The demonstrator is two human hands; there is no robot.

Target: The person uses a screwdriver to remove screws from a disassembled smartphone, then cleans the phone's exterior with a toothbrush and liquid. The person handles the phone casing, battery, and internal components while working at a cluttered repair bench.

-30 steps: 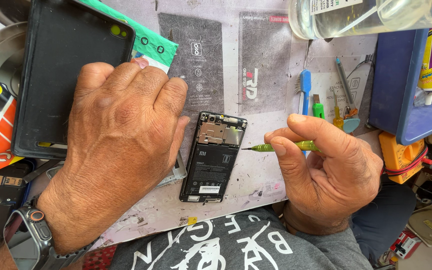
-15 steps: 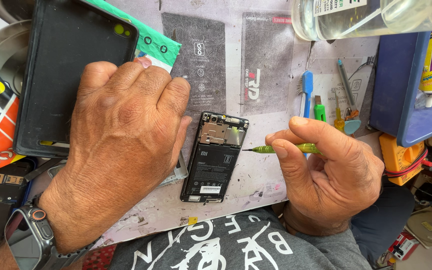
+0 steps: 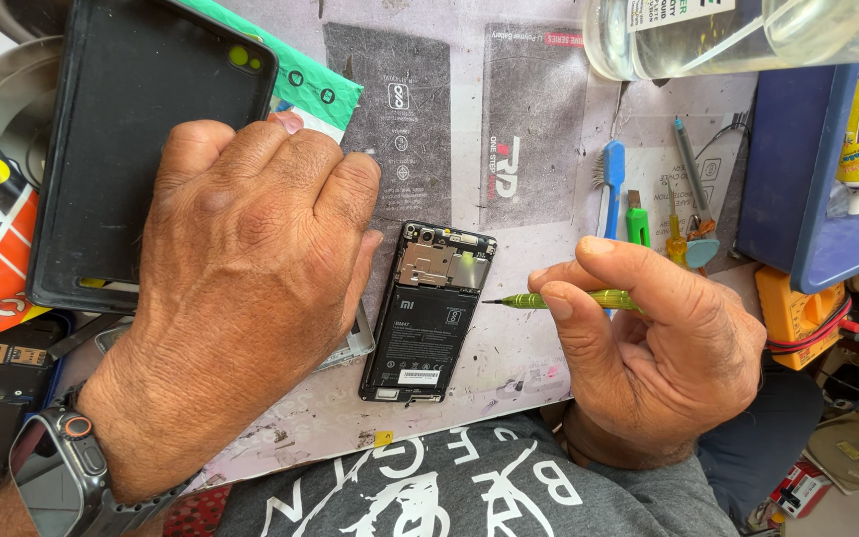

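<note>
Between left hand [image 3: 251,288] and right hand [image 3: 648,348] lies opened phone [image 3: 429,313].

Opened phone [image 3: 429,310]: back cover off, lying flat, face down, long axis running roughly 12 to 6 o'clock with a slight tilt. Black battery fills the lower portion; metal shields and camera module sit at the 12 o'clock end.

Green screwdriver [image 3: 571,298]: slim, held nearly level, pointing toward 9 o'clock. Its fine dark tip sits just beside the phone's 3 o'clock edge, at about mid-height.
</note>
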